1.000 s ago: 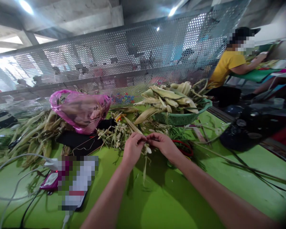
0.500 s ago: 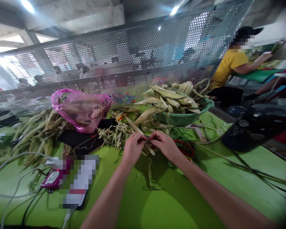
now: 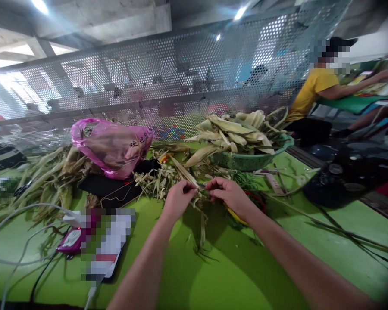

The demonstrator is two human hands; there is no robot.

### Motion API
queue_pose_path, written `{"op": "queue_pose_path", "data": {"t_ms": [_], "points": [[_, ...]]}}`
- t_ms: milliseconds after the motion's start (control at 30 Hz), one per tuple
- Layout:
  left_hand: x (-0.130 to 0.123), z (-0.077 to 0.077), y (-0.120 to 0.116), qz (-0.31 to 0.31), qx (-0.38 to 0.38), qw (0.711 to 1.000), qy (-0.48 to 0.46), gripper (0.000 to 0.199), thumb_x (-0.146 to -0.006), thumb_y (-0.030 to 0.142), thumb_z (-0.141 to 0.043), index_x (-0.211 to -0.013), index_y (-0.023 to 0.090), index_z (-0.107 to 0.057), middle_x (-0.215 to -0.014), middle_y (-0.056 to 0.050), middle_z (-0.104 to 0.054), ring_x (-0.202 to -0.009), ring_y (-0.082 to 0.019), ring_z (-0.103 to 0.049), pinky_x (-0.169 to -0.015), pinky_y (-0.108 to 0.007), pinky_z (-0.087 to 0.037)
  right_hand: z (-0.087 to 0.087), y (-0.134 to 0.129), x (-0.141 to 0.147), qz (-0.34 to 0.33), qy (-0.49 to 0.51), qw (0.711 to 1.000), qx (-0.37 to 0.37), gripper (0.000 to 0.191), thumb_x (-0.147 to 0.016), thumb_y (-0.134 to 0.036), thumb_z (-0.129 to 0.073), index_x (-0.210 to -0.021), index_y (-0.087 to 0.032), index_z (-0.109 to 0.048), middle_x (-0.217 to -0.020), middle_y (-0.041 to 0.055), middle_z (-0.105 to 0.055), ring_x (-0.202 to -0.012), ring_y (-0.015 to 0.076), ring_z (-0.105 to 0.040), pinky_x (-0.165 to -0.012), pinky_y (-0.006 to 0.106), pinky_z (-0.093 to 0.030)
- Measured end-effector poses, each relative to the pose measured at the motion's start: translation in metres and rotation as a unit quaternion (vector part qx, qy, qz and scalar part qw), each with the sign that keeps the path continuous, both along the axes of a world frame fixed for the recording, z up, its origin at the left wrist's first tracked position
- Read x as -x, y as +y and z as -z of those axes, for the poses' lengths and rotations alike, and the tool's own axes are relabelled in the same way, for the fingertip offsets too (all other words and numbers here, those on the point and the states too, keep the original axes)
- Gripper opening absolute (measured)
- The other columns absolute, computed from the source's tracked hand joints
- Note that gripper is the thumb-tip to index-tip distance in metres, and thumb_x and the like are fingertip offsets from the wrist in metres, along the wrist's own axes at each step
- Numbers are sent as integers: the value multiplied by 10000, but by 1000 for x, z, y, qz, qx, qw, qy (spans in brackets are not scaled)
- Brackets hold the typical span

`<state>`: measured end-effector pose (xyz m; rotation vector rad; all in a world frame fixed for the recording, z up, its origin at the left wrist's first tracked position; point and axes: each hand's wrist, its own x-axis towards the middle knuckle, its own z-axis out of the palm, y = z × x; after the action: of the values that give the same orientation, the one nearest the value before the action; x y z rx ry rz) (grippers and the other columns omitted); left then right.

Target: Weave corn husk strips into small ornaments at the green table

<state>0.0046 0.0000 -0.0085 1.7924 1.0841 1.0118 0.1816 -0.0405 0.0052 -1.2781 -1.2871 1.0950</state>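
Note:
Near the middle of the green table (image 3: 233, 275), my left hand (image 3: 180, 199) pinches a small bundle of dried husk strips (image 3: 201, 215) whose thin ends hang down. My right hand (image 3: 228, 194) is just to its right, fingers bent and closed at the bundle's top; what its fingertips hold is too small to name. Behind my hands lie pale husk pieces (image 3: 163, 176) in a loose heap. A green basket (image 3: 245, 161) full of dried husks (image 3: 236, 129) stands behind my right hand. Green strands (image 3: 245, 181) lie beside that hand.
A pink plastic bag (image 3: 113, 148) rests at the back left, with long husks (image 3: 56, 176) beside it. Front left are a phone (image 3: 111, 241), a purple power strip (image 3: 71, 241) and cables. A black bag (image 3: 326, 185) sits right. A person in yellow (image 3: 318, 88) sits beyond.
My right hand has moved slightly right, away from my left hand, widening the gap between them. The hanging strips have shifted a little. The seated person's arm has reached farther forward.

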Motion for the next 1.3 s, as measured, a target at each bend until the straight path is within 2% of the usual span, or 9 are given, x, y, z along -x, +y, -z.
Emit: {"op": "queue_pose_path", "data": {"t_ms": [200,300,400,500,600,900,1033,1167,1300], "points": [[0,-4,-2,12,77,992,-101,172,-713,307,-666,-730,148,-606,-650,8,-593,-607,-102,-515,-582,-217,-396,6,3,-6,-29,-90,995,5,130,-645,-243,-666,-753,-175,-690,-614,-6,-621,-522,128,-511,-546,270,-397],[0,-6,-5,21,151,970,-189,271,-653,361,-728,-734,140,-595,-633,17,-575,-585,-85,-511,-590,-212,-407,12,7,-8,-40,-121,992,-24,129,-689,-287,-660,-754,-179,-688,-631,-10,-623,-549,131,-508,-555,266,-390],[-1,-9,-8,33,201,948,-247,324,-600,368,-772,-718,140,-573,-643,18,-577,-570,-69,-503,-600,-208,-415,16,9,-7,-32,-106,993,-39,147,-731,-322,-628,-761,-179,-643,-643,-19,-597,-556,127,-491,-541,254,-381],[-2,-12,-10,59,200,937,-279,312,-624,351,-761,-697,148,-536,-775,-22,-646,-578,-57,-500,-592,-201,-413,18,9,-7,-24,-125,991,-48,125,-766,-316,-586,-775,-192,-606,-654,-19,-584,-576,138,-491,-548,258,-375],[-2,-13,-11,76,186,939,-280,289,-686,357,-714,-713,159,-505,-864,-41,-678,-573,-49,-492,-589,-199,-403,15,7,-7,-21,-203,976,-74,100,-796,-288,-554,-774,-201,-598,-705,0,-612,-648,161,-516,-601,276,-373],[-3,-9,-5,2,146,965,-218,249,-699,348,-672,-708,163,-505,-653,13,-610,-503,-71,-491,-524,-214,-380,0,-5,4,12,-378,917,-127,94,-800,-152,-501,-754,-205,-563,-773,56,-594,-714,200,-520,-655,305,-340],[0,-6,-1,6,135,970,-200,265,-699,368,-673,-717,165,-503,-663,-2,-627,-548,-101,-547,-555,-234,-405,3,-6,3,-2,-344,932,-117,83,-813,-185,-506,-749,-210,-554,-754,41,-604,-698,194,-536,-652,306,-360],[1,0,2,9,92,986,-142,227,-700,325,-677,-709,163,-519,-642,7,-603,-595,-109,-548,-597,-235,-411,1,-6,1,-23,-229,968,-97,72,-838,-256,-506,-810,-214,-557,-689,-4,-598,-639,167,-563,-632,291,-408],[-2,5,5,7,71,991,-117,230,-662,258,-707,-749,164,-515,-644,33,-556,-592,-96,-517,-573,-213,-388,-4,-6,4,-30,-122,987,-99,89,-802,-279,-558,-841,-199,-571,-737,-6,-589,-621,142,-560,-616,276,-458]]}}
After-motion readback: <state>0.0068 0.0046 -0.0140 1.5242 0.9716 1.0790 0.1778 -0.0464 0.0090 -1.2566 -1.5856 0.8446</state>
